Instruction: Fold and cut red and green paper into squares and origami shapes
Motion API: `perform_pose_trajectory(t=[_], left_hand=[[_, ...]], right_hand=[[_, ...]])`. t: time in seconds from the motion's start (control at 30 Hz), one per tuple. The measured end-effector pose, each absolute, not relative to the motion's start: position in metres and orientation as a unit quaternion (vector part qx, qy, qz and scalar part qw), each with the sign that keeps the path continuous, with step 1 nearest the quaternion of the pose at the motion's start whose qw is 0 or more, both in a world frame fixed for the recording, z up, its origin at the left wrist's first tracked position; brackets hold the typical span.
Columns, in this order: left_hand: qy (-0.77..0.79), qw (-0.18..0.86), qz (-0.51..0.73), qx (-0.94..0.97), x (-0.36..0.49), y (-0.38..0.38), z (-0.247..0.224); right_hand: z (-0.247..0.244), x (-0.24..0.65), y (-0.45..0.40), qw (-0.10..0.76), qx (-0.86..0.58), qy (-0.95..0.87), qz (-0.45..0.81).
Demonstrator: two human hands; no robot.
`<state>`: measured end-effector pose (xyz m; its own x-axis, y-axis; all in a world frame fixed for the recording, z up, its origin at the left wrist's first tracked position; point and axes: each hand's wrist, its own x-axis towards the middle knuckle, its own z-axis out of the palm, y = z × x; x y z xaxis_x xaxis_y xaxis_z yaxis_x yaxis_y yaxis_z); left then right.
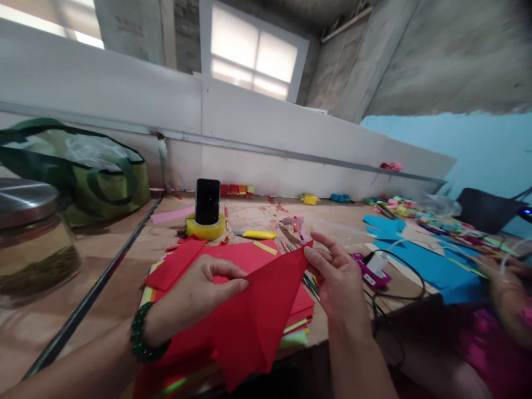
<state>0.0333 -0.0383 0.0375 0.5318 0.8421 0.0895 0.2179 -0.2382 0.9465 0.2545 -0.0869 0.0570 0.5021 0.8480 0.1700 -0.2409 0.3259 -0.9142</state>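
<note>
A folded sheet of red paper [266,305] is held up between my two hands, its pointed corner toward the upper right. My left hand [203,288], with a dark green bead bracelet at the wrist, pinches the paper's upper left edge between thumb and fingers. At the pointed tip, my right hand [336,271] grips the paper between thumb and forefinger, its other fingers curled loosely. Below lies a stack of red paper sheets [233,255] with yellow and green sheets showing at its edges.
Behind the stack are a yellow utility knife [258,235], a pink glue gun [296,226] and a phone [207,200] propped on a yellow tape roll [205,228]. A glass jar [37,249] and green bag [103,188] stand left. Rightward are a purple power strip [372,271], blue paper [432,266] and another person's hand [505,282].
</note>
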Motion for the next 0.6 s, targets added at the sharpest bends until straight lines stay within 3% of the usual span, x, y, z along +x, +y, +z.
perform_pose_trajectory(t=[0.6], left_hand=[[0.317,0.528,0.303,0.727,0.0277,-0.0382,0.0416]], right_hand=[[0.0622,0.2577,-0.0910,0.761,-0.421,-0.305,0.387]])
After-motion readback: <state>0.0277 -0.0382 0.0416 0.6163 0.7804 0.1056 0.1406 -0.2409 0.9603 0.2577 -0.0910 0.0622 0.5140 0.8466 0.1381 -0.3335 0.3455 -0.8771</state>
